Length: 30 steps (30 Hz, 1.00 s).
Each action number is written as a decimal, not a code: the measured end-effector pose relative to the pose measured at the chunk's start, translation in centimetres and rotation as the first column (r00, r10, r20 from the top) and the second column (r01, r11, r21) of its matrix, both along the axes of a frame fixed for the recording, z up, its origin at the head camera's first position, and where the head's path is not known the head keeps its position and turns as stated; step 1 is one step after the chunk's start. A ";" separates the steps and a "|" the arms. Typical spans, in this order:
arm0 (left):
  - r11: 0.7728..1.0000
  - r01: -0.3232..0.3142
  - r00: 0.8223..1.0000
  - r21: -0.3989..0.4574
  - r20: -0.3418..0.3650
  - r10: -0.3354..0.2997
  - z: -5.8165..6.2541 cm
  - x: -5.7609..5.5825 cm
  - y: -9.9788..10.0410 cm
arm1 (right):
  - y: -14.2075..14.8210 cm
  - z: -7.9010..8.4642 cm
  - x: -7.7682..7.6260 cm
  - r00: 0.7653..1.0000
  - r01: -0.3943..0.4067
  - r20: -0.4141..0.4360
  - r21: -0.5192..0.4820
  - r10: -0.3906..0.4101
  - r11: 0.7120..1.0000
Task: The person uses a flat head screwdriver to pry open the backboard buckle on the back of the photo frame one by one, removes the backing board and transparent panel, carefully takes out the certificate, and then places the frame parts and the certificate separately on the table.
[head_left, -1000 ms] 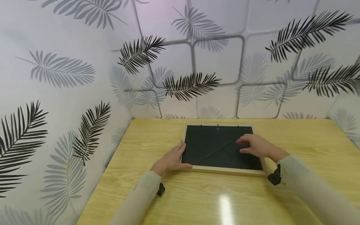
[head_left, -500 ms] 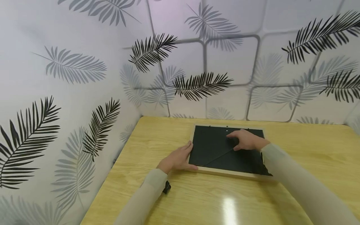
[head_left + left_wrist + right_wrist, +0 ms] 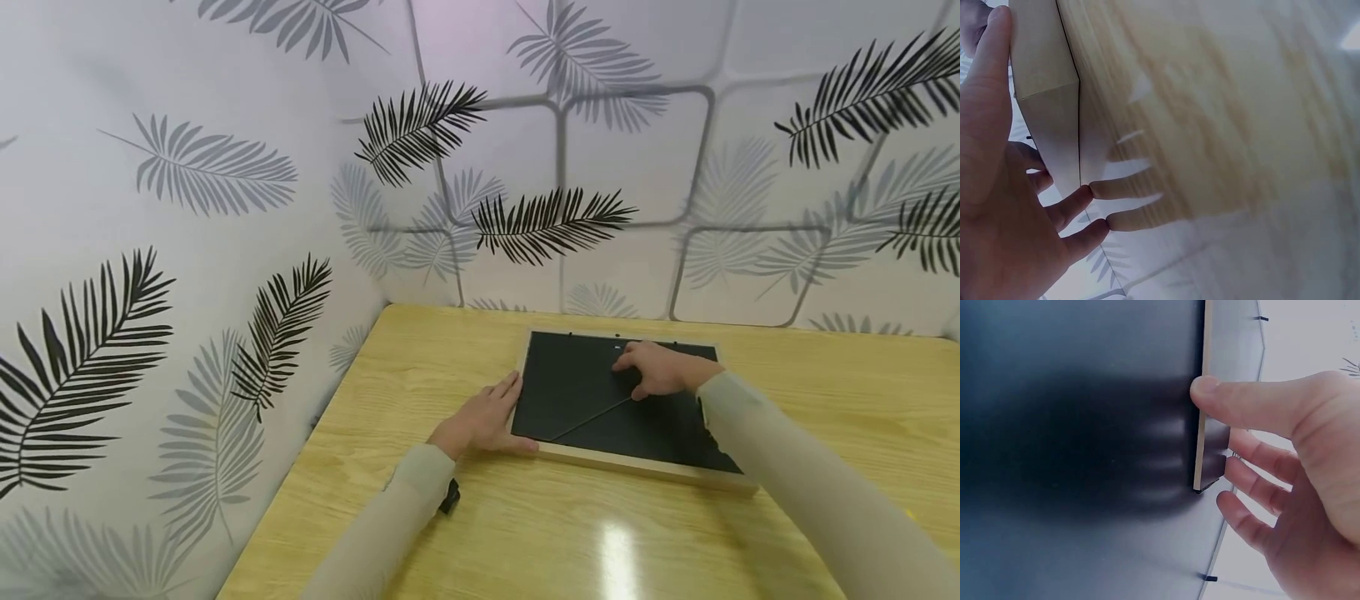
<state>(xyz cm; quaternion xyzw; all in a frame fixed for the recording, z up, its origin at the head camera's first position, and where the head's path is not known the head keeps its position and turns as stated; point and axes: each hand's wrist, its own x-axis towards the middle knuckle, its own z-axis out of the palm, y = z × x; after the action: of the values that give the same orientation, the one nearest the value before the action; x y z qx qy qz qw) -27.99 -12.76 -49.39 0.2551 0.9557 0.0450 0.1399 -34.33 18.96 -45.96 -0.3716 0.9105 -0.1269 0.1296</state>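
A picture frame [image 3: 645, 468] with a light wooden rim lies on the table, its black backing board [image 3: 562, 362] facing up. A thin diagonal edge on that board belongs to its black stand [image 3: 588, 418]. In the right wrist view, my right hand [image 3: 656, 371] pinches the stand, thumb on its tan edge and fingers beyond it. My left hand [image 3: 483, 419] rests at the frame's near left corner. Its thumb lies along the front side, and its straight, spread fingers touch the left side and reach the table in the left wrist view.
The frame lies on a glossy yellow wood-grain table [image 3: 540, 533]. Behind and left of it stand white walls [image 3: 480, 292] with a leaf pattern. Small black tabs [image 3: 1211, 579] stick up along the frame's rim. A tiny yellow spot [image 3: 910, 515] shows beside the right sleeve.
My right hand has moved left over the backing board and taken hold of the stand. My left hand has stayed at the corner. The head view has shifted slightly.
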 end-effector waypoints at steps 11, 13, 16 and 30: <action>1.000 -0.007 1.000 -0.019 -0.008 0.007 -0.1 0.0 0.2 | 0.3 0.7 0.1 1.000 0.005 -0.007 -0.028 -0.005 1.000; 1.000 -0.015 1.000 -0.018 -0.002 0.015 -0.1 0.0 0.2 | 0.2 1.0 0.0 1.000 -0.014 -0.028 -0.057 0.012 0.998; 1.000 -0.021 1.000 -0.009 -0.002 0.021 0.0 0.0 0.3 | 0.0 1.6 -0.1 0.996 -0.044 -0.081 -0.094 0.036 0.995; 1.000 -0.023 1.000 0.017 0.005 0.023 0.0 0.1 0.4 | -0.1 -0.1 -0.4 0.999 0.031 -0.031 0.049 -0.030 0.998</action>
<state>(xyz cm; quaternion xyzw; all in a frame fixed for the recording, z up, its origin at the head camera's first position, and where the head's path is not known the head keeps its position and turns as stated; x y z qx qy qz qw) -27.87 -12.40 -49.39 0.2450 0.9578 0.0554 0.1394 -34.74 18.82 -46.09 -0.3562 0.9208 -0.1008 0.1229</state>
